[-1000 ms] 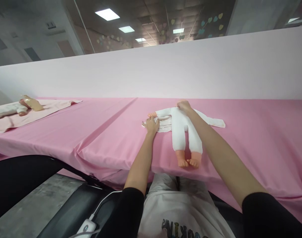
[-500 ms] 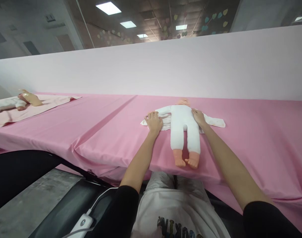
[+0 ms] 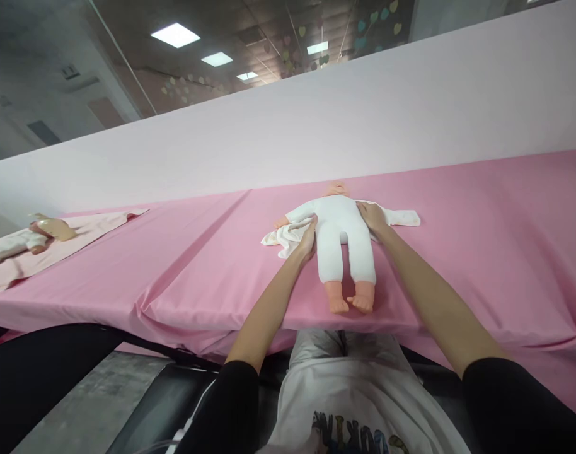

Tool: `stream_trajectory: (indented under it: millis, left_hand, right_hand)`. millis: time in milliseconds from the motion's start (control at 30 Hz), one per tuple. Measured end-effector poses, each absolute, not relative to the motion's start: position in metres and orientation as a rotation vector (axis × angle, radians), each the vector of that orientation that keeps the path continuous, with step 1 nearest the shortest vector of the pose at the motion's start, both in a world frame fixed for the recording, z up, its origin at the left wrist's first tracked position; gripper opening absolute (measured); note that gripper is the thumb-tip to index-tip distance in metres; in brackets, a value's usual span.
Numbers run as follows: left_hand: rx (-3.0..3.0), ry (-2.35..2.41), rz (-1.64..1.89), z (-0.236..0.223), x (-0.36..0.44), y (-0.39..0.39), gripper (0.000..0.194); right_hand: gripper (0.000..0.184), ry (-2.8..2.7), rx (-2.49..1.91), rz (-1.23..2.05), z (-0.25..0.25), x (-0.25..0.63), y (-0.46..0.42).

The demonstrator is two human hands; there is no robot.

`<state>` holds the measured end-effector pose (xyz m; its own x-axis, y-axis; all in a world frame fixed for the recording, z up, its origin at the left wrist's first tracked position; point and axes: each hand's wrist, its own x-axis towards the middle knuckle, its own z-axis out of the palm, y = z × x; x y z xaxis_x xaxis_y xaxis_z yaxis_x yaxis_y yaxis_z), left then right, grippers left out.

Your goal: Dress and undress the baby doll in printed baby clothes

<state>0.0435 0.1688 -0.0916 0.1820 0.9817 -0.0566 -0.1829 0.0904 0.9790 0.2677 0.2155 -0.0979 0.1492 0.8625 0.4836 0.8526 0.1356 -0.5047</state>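
A baby doll (image 3: 341,217) in a white suit lies on its back on the pink-covered table, its feet toward me. Under and beside it a white baby garment (image 3: 290,236) is spread, bunched on the left, with one sleeve (image 3: 405,218) stretched flat to the right. My left hand (image 3: 308,241) stands on edge against the doll's left-hand side, fingers straight and partly hidden. Around the opposite side of its torso my right hand (image 3: 373,215) curls, fingertips touching the white body. The doll's arm on the left lies outstretched; its other arm is hard to make out.
Farther left, another doll (image 3: 9,249) and a tan bottle-like object (image 3: 56,227) lie on a pale pink cloth (image 3: 94,221). Behind the table (image 3: 481,252) runs a low white wall (image 3: 288,139) with glass above. Black chairs (image 3: 46,366) stand at the lower left.
My left hand has moved off the garment's left part, inward to the doll's side, uncovering the doll's hand. The garment there is more bunched. My right hand stays at the torso; the view has tilted.
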Motion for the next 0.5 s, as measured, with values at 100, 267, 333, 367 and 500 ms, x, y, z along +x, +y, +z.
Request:
stream_trajectory:
  millis: [100, 267, 333, 367, 500]
  left_hand:
    - [1.072, 0.804, 0.955, -0.088, 0.048, 0.166, 0.055]
    - [1.044, 0.709, 1.039, -0.085, 0.051, 0.166, 0.063]
    - [0.984, 0.785, 1.104, -0.083, 0.052, 0.163, 0.075]
    - [0.949, 0.833, 1.133, -0.082, 0.053, 0.161, 0.078]
    - [0.862, 0.931, 1.227, -0.076, 0.057, 0.153, 0.08]
  right_hand:
    - [0.042, -1.781, -1.777, -0.14, -0.1, 0.268, 0.21]
    - [0.03, -1.922, -1.855, -0.329, -0.104, 0.267, 0.201]
    - [0.031, -1.948, -1.888, -0.353, -0.103, 0.268, 0.2]
    - [0.032, -1.956, -1.906, -0.368, -0.103, 0.268, 0.2]
    - [0.035, -1.909, -2.026, -0.37, -0.099, 0.268, 0.201]
